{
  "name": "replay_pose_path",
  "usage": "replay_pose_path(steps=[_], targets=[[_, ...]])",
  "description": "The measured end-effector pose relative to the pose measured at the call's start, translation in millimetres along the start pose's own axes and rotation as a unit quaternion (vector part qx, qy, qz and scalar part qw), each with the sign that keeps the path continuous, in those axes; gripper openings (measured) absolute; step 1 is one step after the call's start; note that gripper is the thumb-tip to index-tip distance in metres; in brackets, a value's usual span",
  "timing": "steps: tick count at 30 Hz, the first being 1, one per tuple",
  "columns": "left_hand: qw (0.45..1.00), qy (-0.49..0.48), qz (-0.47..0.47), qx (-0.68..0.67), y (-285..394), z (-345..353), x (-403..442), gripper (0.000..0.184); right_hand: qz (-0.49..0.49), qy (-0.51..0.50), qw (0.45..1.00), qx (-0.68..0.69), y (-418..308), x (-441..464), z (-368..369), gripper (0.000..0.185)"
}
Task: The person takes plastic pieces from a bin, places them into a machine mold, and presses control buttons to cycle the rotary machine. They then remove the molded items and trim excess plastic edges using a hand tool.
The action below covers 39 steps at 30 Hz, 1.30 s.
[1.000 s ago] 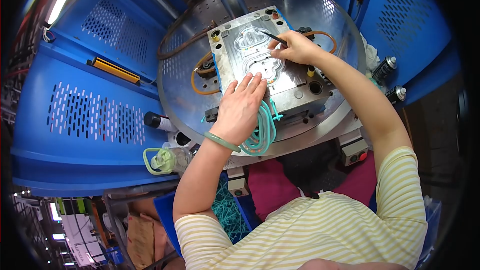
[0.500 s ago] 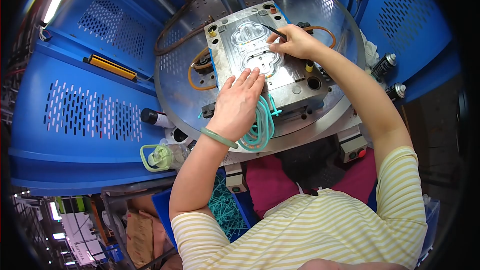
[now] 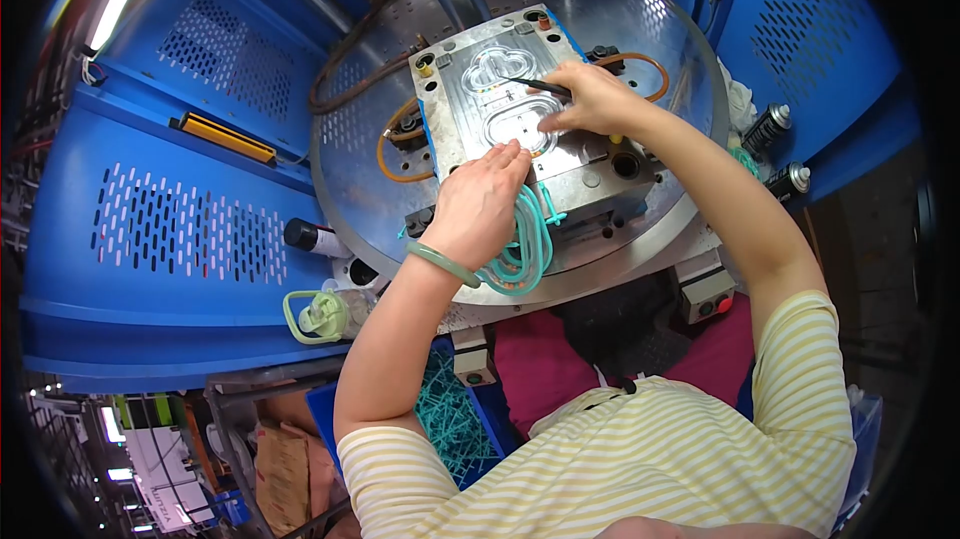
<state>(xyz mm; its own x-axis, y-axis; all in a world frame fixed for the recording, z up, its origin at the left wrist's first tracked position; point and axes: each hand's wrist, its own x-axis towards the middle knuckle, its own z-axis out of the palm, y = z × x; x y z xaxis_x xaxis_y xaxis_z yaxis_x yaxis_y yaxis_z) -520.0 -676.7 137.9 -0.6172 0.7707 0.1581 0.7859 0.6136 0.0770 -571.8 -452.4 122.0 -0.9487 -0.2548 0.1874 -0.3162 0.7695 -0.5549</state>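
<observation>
My right hand (image 3: 598, 101) grips a slim black pen-like tool (image 3: 545, 87) whose thin tip points left, over the upper cloud-shaped groove (image 3: 500, 67) of a metal mould (image 3: 455, 104). Small coloured dots show along the grooves. My left hand (image 3: 478, 201) rests its fingertips on the mould's near side, beside the lower groove (image 3: 522, 125). From under its palm hangs a bundle of teal rubbery loops (image 3: 527, 249), which it appears to hold; the thumb is hidden. A thin teal branched strip (image 3: 551, 207) sticks out at the mould's front edge.
The mould sits on a round metal table (image 3: 350, 204) between blue perforated panels (image 3: 190, 219). Spray cans (image 3: 790, 181) stand at the right. A green-lidded bottle (image 3: 325, 317) and a black-capped can (image 3: 312, 236) are at the left. Below, a blue bin (image 3: 325, 409) holds teal scraps.
My right hand has shifted, and the tool's tip has swung left and down toward the middle of the mould. My left hand has moved slightly up, its fingers closer together, the loops moving with it.
</observation>
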Motion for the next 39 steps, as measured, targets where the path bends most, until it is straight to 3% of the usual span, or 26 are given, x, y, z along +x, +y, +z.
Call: replay_pose_path(steps=[5, 9, 12, 13, 14, 16, 17, 18, 19, 20, 21, 22, 23, 24, 25, 26, 29, 30, 34, 36, 39], targets=[[0.999, -0.031, -0.004, -0.009, 2.6, -4.7, 2.9, 0.057, -0.009, -0.069, 0.997, 0.032, 1.3, -2.1, -0.5, 0.056], [0.999, -0.023, -0.037, -0.02, 11.4, -6.3, 6.3, 0.059, 0.01, -0.037, 0.999, 0.013, 1.3, -12.0, -0.9, 0.058], [0.997, -0.02, -0.036, -0.064, 10.3, -6.1, -2.0, 0.057, 0.023, 0.024, 0.999, -0.009, -3.4, -20.2, -6.9, 0.053], [0.992, -0.023, -0.048, -0.118, 5.7, -6.0, -4.9, 0.055, 0.006, 0.122, 0.991, 0.057, 16.5, -14.8, 1.1, 0.051], [0.979, 0.055, -0.05, -0.19, -5.3, 1.1, -15.4, 0.042, 0.057, 0.203, 0.972, 0.107, 25.5, -15.2, -10.3, 0.046], [0.885, 0.15, -0.193, -0.397, -22.7, 4.4, -40.8, 0.031, 0.127, 0.409, 0.896, 0.118, 64.3, -19.1, -20.8, 0.042], [0.847, 0.185, -0.24, -0.436, -15.7, -8.3, -49.3, 0.029, 0.198, 0.413, 0.884, 0.095, 78.2, -27.8, -30.8, 0.044], [0.804, 0.221, -0.286, -0.471, -9.1, -21.2, -58.3, 0.028, 0.255, 0.345, 0.894, 0.132, 115.0, -27.0, -29.6, 0.05], [0.79, 0.282, -0.27, -0.473, -47.8, 6.1, -83.6, 0.031, 0.313, 0.361, 0.877, 0.045, 146.4, -26.4, -12.9, 0.054], [0.789, 0.287, -0.279, -0.465, -64.7, 18.5, -92.8, 0.031, 0.376, 0.308, 0.873, 0.04, 157.2, -29.7, -7.6, 0.055], [0.693, 0.304, -0.307, -0.577, -76.6, 24.7, -107.8, 0.035, 0.364, 0.251, 0.896, 0.049, 180.3, -27.8, 0.9, 0.053], [0.582, 0.324, -0.328, -0.67, -89.8, 32.9, -131.1, 0.039, 0.327, 0.196, 0.91, 0.164, 209.6, -21.9, 13.2, 0.052], [0.524, 0.314, -0.251, -0.751, -115.3, 54.6, -154.0, 0.048, 0.337, 0.215, 0.901, 0.17, 221.0, -12.5, 26.0, 0.049], [0.408, 0.294, -0.174, -0.847, -115.9, 59.6, -156.8, 0.054, 0.302, 0.262, 0.909, 0.117, 211.8, -11.2, 24.7, 0.043], [0.372, 0.294, -0.155, -0.866, -127.3, 72.5, -161.7, 0.057, 0.286, 0.285, 0.907, 0.121, 217.4, -8.8, 28.2, 0.039], [0.357, 0.29, -0.162, -0.873, -138.2, 81.3, -162.1, 0.057, 0.291, 0.281, 0.904, 0.135, 226.2, -6.6, 30.3, 0.037], [0.433, 0.309, -0.308, -0.789, -166.8, 102.6, -137.1, 0.054, 0.286, 0.277, 0.911, 0.107, 227.7, -11.5, 27.0, 0.041], [0.431, 0.314, -0.309, -0.787, -171.8, 104.7, -125.0, 0.054, 0.282, 0.274, 0.913, 0.107, 228.2, -12.0, 26.2, 0.041], [0.396, 0.284, -0.3, -0.82, -186.4, 104.6, -78.8, 0.048, 0.272, 0.265, 0.918, 0.113, 221.0, -18.4, 19.9, 0.043], [0.385, 0.278, -0.303, -0.826, -198.7, 111.6, -65.3, 0.045, 0.289, 0.259, 0.901, 0.194, 204.6, -20.8, 12.0, 0.045], [0.285, 0.338, -0.314, -0.84, -213.8, 124.3, -57.4, 0.028, 0.361, 0.242, 0.861, 0.263, 158.8, -22.3, -9.5, 0.044]])
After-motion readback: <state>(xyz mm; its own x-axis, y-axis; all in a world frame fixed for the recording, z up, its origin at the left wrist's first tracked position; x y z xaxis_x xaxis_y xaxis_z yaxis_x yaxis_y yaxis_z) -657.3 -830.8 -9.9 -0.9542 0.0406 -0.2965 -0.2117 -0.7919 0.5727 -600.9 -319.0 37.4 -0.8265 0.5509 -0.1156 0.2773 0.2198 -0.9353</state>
